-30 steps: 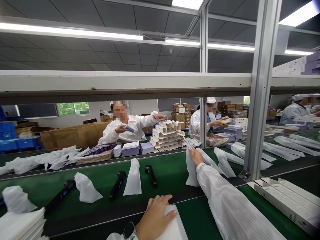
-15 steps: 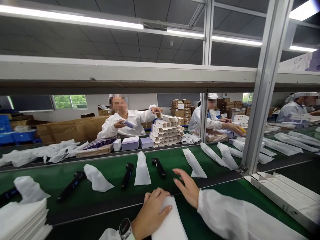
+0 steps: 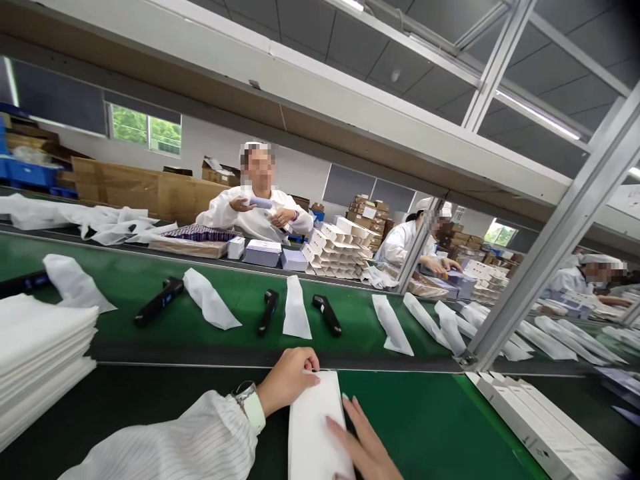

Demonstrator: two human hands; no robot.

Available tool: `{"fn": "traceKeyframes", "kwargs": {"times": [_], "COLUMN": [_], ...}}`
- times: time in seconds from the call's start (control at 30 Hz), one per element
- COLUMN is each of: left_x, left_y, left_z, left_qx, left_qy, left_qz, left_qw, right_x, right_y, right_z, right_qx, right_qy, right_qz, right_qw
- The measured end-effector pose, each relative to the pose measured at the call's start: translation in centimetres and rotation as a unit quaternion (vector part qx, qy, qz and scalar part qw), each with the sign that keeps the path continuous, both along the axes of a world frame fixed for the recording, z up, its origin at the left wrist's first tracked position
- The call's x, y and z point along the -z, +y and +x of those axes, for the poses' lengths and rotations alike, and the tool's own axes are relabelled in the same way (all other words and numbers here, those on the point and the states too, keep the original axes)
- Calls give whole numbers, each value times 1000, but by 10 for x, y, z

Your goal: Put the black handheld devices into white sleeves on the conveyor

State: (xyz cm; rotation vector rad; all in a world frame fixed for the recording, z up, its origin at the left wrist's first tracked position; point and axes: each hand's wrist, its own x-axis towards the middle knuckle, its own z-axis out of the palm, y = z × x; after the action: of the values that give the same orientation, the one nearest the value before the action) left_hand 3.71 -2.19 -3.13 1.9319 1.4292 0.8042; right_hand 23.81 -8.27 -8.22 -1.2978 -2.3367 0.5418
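A flat white pouch point(image 3: 315, 427) lies on the green bench in front of me. My left hand point(image 3: 289, 379) pinches its top left corner. The fingers of my right hand point(image 3: 363, 443) rest spread on its lower right part. Beyond it, on the green conveyor belt point(image 3: 240, 317), lie black handheld devices point(image 3: 327, 314) point(image 3: 268, 311) point(image 3: 159, 301) alternating with white pouches point(image 3: 296, 309) point(image 3: 210, 301) point(image 3: 392, 325).
A stack of white pouches point(image 3: 40, 353) sits at my left. Long white boxes point(image 3: 540, 427) lie at the right by a slanted metal post point(image 3: 545, 250). Across the belt a person point(image 3: 255, 207) in white holds a small box beside stacked white cartons point(image 3: 337, 250); other workers sit further right.
My right hand has drawn back from the belt and come down on the pouch under my left hand. The view has tilted and dropped lower. The belt's items have drifted right.
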Motion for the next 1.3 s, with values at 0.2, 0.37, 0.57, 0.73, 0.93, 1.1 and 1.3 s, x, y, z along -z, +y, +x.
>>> {"fn": "traceKeyframes", "kwargs": {"times": [0.2,0.37,0.57,0.73,0.93,1.1,1.3], "left_x": [-9,-12,-14,-16,-13,-12,-27], "left_y": [-2,-8,-12,-13,-13,-12,-11], "left_z": [-2,1,3,0,-2,-2,4], "left_qx": [0,24,32,56,63,47,-11], "left_qy": [23,107,234,269,278,269,175], "left_qz": [18,67,167,273,281,268,217], "left_qw": [1000,992,957,922,917,924,960], "right_x": [-47,-32,-27,-55,-92,-87,-76], "right_y": [110,202,228,203,146,129,130], "right_z": [-25,-55,-38,-10,-18,-45,-59], "right_qx": [127,240,233,179,-19,-43,-25], "right_qy": [37,43,279,455,592,558,499], "right_qz": [120,44,-44,-125,-242,-240,-260], "right_qw": [984,969,930,863,769,794,827]}}
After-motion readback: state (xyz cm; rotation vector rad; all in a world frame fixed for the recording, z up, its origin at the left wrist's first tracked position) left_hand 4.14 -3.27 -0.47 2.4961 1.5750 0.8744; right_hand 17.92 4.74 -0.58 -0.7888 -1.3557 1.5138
